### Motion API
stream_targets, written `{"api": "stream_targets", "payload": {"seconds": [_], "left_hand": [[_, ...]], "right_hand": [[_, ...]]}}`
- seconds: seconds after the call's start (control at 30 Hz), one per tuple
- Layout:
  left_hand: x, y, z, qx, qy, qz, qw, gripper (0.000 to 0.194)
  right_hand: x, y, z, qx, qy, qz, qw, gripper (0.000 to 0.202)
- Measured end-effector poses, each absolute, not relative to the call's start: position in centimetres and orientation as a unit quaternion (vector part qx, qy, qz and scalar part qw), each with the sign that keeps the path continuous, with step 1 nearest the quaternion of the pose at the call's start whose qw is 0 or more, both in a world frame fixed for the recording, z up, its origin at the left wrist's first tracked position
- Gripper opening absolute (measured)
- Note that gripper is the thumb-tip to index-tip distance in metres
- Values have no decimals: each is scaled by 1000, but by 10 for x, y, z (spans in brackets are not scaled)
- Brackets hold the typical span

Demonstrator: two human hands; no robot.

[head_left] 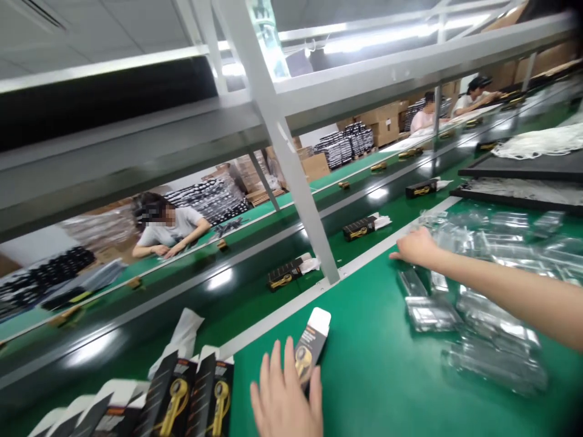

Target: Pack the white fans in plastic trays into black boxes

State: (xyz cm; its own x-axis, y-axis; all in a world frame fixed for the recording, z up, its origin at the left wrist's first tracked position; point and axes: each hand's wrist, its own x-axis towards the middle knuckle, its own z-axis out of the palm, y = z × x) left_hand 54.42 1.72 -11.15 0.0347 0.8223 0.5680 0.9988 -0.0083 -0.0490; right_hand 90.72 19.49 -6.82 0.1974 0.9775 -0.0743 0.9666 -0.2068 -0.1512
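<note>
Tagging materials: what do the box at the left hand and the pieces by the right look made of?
Box: likely printed cardboard, seemingly matte; its raised flap shows white. Clear pieces: probably thin glossy plastic; the green surface shows through and highlights glint.

1. Table (364,388): single box (314,340) lying near the middle, left hand (289,394) at its near end.
2. Plastic inserts (483,321) heaped right of box; right hand (416,247) at heap's far-left edge.
3. More boxes (177,394) grouped left of single box.
4. Conveyor (241,306) beyond table; three spaced cartons (285,274) on it.
5. Stacked trays (523,169) behind heap, cords (542,142) on top.
</note>
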Motion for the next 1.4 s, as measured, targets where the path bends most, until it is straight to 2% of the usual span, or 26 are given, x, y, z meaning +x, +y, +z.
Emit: {"api": "stream_targets", "payload": {"seconds": [0.1,0.2,0.37,0.47,0.57,0.7,0.77,0.8,0.9,0.93,1.03,1.1,1.2,1.3,1.4], "left_hand": [[546,23,-105,-683,-708,-128,122,40],[549,12,-106,-686,-713,-120,78,46],[548,-15,-105,-699,-702,-132,39,61],[548,-19,-94,-689,-696,-200,-31,56],[563,-10,-74,-634,-658,-353,-203,43],[594,8,-53,-447,-497,-494,-557,64],[601,14,-49,-390,-447,-513,-620,72],[601,16,-49,-383,-448,-521,-618,70],[594,18,-50,-424,-511,-527,-531,60],[592,17,-52,-450,-536,-515,-495,58],[588,15,-57,-527,-576,-459,-424,55],[589,13,-60,-563,-573,-428,-414,54],[594,12,-60,-599,-569,-396,-400,58],[606,16,-55,-605,-549,-393,-421,64],[623,31,-50,-580,-536,-409,-458,39]], "right_hand": [[900,194,-72,-769,-632,88,30,27],[901,194,-70,-759,-639,111,54,27],[883,182,-56,-693,-674,179,183,26],[848,153,-46,-581,-714,284,270,19],[805,117,-38,-455,-730,401,315,15],[772,81,-34,-338,-714,500,355,13],[772,73,-36,-320,-723,491,365,7],[776,71,-36,-323,-748,455,360,2],[792,68,-36,-347,-844,254,319,31],[797,65,-35,-344,-866,199,303,36],[802,54,-32,-325,-907,112,243,21],[800,45,-35,-328,-919,93,200,12],[799,35,-46,-348,-911,131,180,17],[812,32,-58,-395,-858,226,237,21],[829,36,-67,-458,-788,241,333,26]]}}
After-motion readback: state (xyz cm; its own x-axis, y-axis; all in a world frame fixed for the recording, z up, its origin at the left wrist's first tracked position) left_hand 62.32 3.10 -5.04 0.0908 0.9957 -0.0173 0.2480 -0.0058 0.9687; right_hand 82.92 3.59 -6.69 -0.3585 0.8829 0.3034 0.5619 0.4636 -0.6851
